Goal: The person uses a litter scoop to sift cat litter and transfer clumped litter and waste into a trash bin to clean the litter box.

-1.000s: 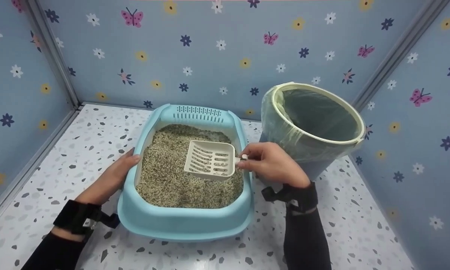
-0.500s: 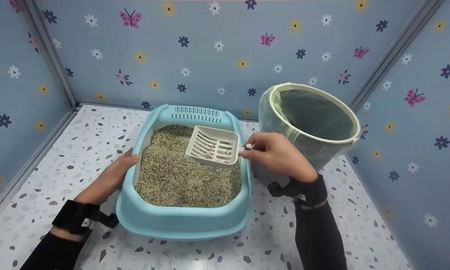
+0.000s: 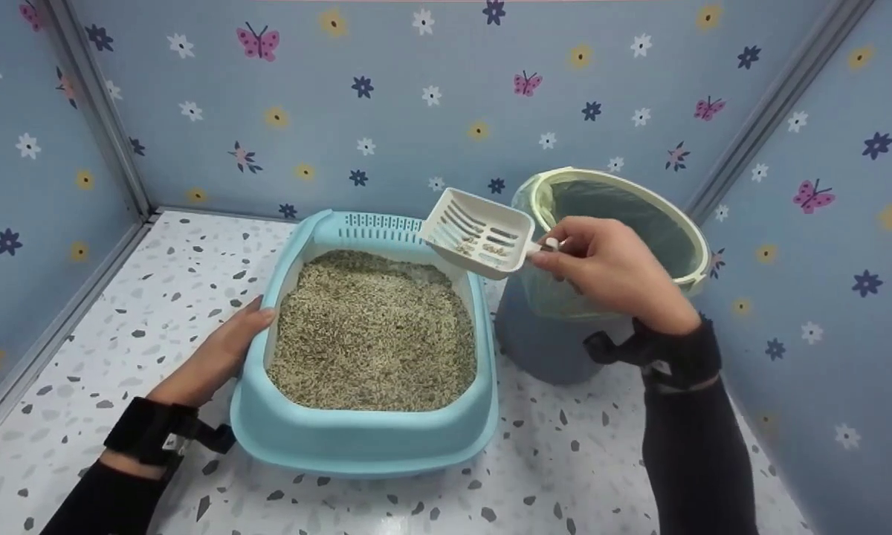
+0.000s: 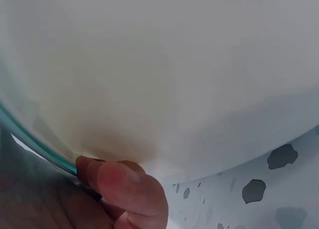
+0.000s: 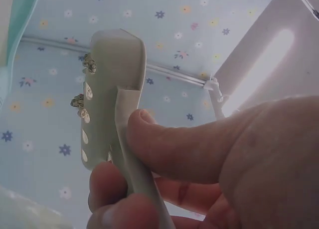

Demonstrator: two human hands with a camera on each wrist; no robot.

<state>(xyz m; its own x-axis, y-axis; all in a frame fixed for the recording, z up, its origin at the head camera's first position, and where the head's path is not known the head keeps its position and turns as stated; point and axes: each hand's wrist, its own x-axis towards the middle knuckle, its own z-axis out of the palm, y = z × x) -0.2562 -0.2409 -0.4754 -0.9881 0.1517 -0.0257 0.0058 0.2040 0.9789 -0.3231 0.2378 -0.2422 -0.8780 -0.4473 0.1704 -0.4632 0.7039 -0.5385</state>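
Observation:
My right hand (image 3: 613, 271) pinches the handle of a cream slotted litter scoop (image 3: 483, 229) between thumb and fingers. The scoop hangs over the far right corner of a light blue litter box (image 3: 364, 438), close to the bin's left rim. A few small clumps lie in it, and in the right wrist view some clumps (image 5: 89, 64) poke through its slots. Grainy litter (image 3: 375, 334) fills the box. My left hand (image 3: 223, 349) holds the box's left rim, thumb on top. The left wrist view shows curled fingers (image 4: 132, 189) under that rim.
A bin (image 3: 554, 349) with a pale translucent liner (image 3: 565, 297) stands right of the box, partly behind my right hand. Speckled white flooring (image 3: 342, 505) lies beneath. Flowered blue walls (image 3: 409, 104) close in the back and sides.
My right hand has lifted the scoop from over the litter, up and rightward toward the bin. The left hand keeps its hold on the rim. The view has shifted slightly.

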